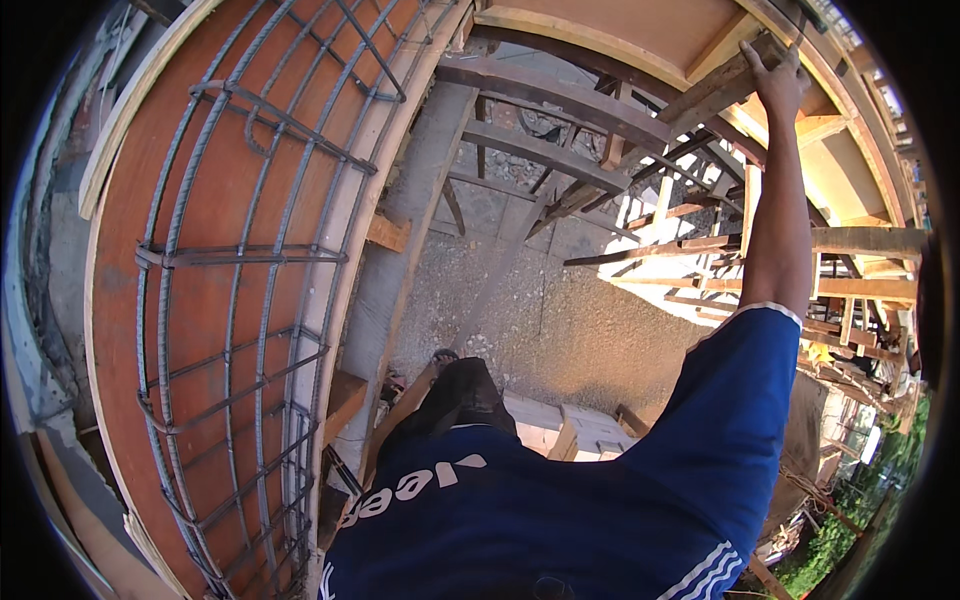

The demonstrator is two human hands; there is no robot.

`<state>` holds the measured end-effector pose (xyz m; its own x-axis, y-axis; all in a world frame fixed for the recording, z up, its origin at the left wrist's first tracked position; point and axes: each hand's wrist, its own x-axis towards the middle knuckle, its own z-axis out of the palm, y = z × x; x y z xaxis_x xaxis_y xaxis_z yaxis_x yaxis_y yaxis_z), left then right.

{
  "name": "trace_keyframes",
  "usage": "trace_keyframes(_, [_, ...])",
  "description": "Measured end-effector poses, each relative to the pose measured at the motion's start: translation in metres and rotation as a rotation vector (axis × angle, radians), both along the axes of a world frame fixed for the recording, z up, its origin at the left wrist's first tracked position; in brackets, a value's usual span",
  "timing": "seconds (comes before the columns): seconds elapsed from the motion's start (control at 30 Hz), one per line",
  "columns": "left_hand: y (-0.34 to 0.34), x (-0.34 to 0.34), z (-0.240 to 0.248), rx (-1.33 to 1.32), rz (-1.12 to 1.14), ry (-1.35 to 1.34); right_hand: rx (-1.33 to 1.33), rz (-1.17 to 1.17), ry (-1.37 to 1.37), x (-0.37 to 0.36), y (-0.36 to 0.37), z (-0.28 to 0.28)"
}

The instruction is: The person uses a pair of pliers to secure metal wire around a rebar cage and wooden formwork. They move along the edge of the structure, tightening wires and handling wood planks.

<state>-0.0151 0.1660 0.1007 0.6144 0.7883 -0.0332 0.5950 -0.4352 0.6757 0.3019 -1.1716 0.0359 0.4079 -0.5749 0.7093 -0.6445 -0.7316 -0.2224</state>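
My right arm reaches far forward to the upper right. There my right hand grips the end of a weathered wooden beam, thumb on one side and fingers at the other. Just beyond it are light-coloured wooden formwork panels with timber framing. My left hand is out of view. On my left, a long reinforcing-bar cage of ribbed bars and bent ties lies in a reddish-brown plywood form.
A narrow grey plank runs beside the form. Below lies a gravelly floor, some way down. Dark timber crosspieces span the gap ahead. More timber supports stand to the right. Pale blocks lie below me.
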Motion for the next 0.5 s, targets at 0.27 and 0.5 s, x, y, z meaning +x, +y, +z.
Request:
trace_keyframes(0.27, [-0.007, -0.041, 0.003, -0.266, 0.058, -0.047, -0.087, -0.16, 0.544, 0.038, -0.09, -0.035])
trace_keyframes(0.5, [-0.044, -0.024, -0.009, -0.196, 0.084, -0.167, -0.308, -0.226, 0.521, 0.041, -0.138, -0.065])
